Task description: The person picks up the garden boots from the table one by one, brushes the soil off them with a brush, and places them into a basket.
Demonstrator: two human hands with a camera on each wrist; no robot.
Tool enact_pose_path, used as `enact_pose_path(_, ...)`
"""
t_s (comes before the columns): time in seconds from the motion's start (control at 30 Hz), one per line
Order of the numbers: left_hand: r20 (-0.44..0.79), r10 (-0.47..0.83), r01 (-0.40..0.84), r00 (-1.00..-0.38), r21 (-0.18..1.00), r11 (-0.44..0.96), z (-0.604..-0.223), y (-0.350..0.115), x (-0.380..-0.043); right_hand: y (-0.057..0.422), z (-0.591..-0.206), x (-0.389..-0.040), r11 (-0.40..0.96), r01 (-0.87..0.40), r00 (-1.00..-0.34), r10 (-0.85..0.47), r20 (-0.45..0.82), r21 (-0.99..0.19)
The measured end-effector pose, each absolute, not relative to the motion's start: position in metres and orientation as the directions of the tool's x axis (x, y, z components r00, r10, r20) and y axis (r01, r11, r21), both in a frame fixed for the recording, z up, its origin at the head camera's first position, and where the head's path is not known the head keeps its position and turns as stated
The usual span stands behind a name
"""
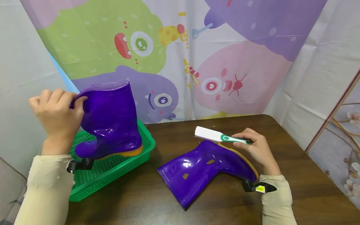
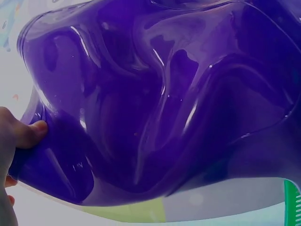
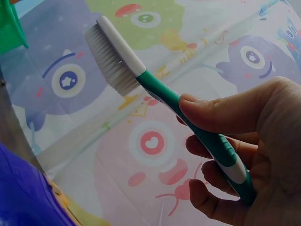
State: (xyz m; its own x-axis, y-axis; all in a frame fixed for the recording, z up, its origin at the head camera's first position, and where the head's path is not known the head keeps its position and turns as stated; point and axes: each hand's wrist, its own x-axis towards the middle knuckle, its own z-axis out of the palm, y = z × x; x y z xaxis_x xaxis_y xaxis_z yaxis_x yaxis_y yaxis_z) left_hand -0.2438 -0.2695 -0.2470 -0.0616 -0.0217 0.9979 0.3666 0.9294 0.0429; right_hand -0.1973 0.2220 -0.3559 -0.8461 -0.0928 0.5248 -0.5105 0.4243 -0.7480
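Observation:
My left hand (image 1: 57, 117) pinches the top edge of a glossy purple rain boot (image 1: 108, 115) with a yellow sole, its thumb pressing the shaft in the left wrist view. That boot stands upright over a green perforated basket (image 1: 137, 170), its toe pointing left. In my right hand (image 1: 257, 150) is a scrub brush (image 3: 117, 52) with a white head, pale bristles and a green-and-white handle, held above the table. Below it a second purple boot (image 1: 194, 168) lies on its side, with brown patches on the shaft and its toe toward my right wrist.
The brown wooden table (image 1: 135, 206) carries the basket at its left side. Small brown crumbs lie near its back edge. A cartoon-printed curtain (image 1: 180, 62) hangs behind, and a flower-patterned panel (image 1: 340, 140) stands at the right.

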Motion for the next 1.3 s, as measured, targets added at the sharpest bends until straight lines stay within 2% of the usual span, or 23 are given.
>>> enact_pose_path(0.1, 0.997, -0.025, 0.351, -0.077, 0.051, 0.935, -0.248, -0.271, -0.242, 0.223, -0.356, -0.197, 0.418, -0.511, -0.846, -0.092, 0.525, -0.751)
enact_pose_path(0.33, 0.995, -0.033, 0.328, -0.098, 0.063, 0.942, -0.251, -0.274, -0.240, 0.239, -0.382, -0.216, 0.415, -0.495, -0.854, -0.071, 0.516, -0.763)
enact_pose_path(0.53, 0.993, -0.051, 0.312, -0.105, 0.082, 0.946, -0.251, -0.278, -0.238, 0.229, -0.363, -0.202, 0.415, -0.522, -0.839, -0.090, 0.537, -0.745)
enact_pose_path(0.9, 0.995, -0.020, 0.307, -0.097, 0.049, 0.950, -0.253, -0.288, -0.247, 0.227, -0.355, -0.198, 0.423, -0.535, -0.829, -0.095, 0.551, -0.731)
enact_pose_path(1.13, 0.998, 0.014, 0.301, -0.063, 0.006, 0.954, -0.265, -0.292, -0.256, 0.227, -0.354, -0.197, 0.432, -0.528, -0.833, -0.095, 0.545, -0.731)
enact_pose_path(1.3, 0.997, 0.045, 0.324, -0.063, -0.022, 0.946, -0.279, -0.291, -0.265, 0.227, -0.356, -0.197, 0.444, -0.512, -0.842, -0.088, 0.532, -0.735)
